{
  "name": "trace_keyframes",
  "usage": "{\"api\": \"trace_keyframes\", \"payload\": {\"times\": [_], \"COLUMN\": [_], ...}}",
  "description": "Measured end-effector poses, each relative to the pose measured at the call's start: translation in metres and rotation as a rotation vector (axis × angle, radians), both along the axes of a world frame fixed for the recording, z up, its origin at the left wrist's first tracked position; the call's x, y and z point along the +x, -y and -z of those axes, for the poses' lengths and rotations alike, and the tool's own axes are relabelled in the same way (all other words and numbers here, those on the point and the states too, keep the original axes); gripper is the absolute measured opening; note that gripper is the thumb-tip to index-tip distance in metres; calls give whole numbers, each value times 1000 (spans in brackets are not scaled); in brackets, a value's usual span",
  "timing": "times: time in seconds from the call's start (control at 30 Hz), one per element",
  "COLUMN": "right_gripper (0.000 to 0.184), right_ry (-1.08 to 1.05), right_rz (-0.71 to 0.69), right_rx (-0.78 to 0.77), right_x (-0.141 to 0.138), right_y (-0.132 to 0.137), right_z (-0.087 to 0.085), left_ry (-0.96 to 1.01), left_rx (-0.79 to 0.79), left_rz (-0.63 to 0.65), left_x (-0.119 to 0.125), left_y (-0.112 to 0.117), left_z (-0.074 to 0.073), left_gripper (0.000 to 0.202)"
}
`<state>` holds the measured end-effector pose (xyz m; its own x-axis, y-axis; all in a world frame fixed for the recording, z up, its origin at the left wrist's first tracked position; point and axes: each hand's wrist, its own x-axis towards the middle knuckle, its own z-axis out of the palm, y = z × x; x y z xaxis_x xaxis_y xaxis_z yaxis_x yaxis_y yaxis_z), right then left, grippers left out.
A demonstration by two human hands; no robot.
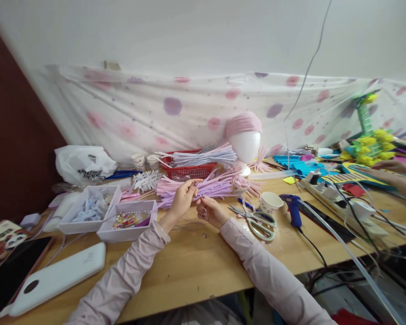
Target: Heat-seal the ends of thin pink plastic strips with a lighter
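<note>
My left hand [183, 198] and my right hand [212, 211] are close together above the middle of the wooden table, each closed in a pinch. Whatever lies between their fingertips is too small to make out. Just behind them lies a pile of pink and purple pipe cleaners [218, 188]. To the right of my right hand rest scissors with pale green handles [263, 225], beside a paper cup [270, 202]. A blue glue gun [292, 209] lies farther right. Left of my left hand is a white box [128, 234] holding beads.
A red basket [189, 172] of pipe cleaners and a white foam head [248, 145] with a pink wrap stand behind. At left lie another white box [71, 226], a power bank [61, 277] and a phone [16, 273]. Power strips [328, 198] and another person's hands [392, 171] are at right.
</note>
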<state>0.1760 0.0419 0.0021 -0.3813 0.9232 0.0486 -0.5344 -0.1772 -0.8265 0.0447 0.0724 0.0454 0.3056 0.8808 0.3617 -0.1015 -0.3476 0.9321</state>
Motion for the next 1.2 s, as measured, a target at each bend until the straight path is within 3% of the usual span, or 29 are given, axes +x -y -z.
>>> {"api": "trace_keyframes", "payload": {"times": [0.17,0.33,0.73,1.2], "right_gripper": [23,25,27,25], "right_ry": [-13,-27,-22,-84], "right_rz": [-17,-21,-30,-46], "right_rx": [4,-8,5,79], "right_x": [-1,0,1,0], "right_y": [1,1,1,3], "right_z": [0,0,0,-2], "left_ry": [-111,-171,-56,-44], "left_rx": [122,254,159,171], "left_rz": [-122,-154,-132,-144], "left_x": [0,2,7,8], "left_y": [6,12,14,17], "left_z": [-6,-9,-4,-3], "left_gripper": [28,26,30,29]}}
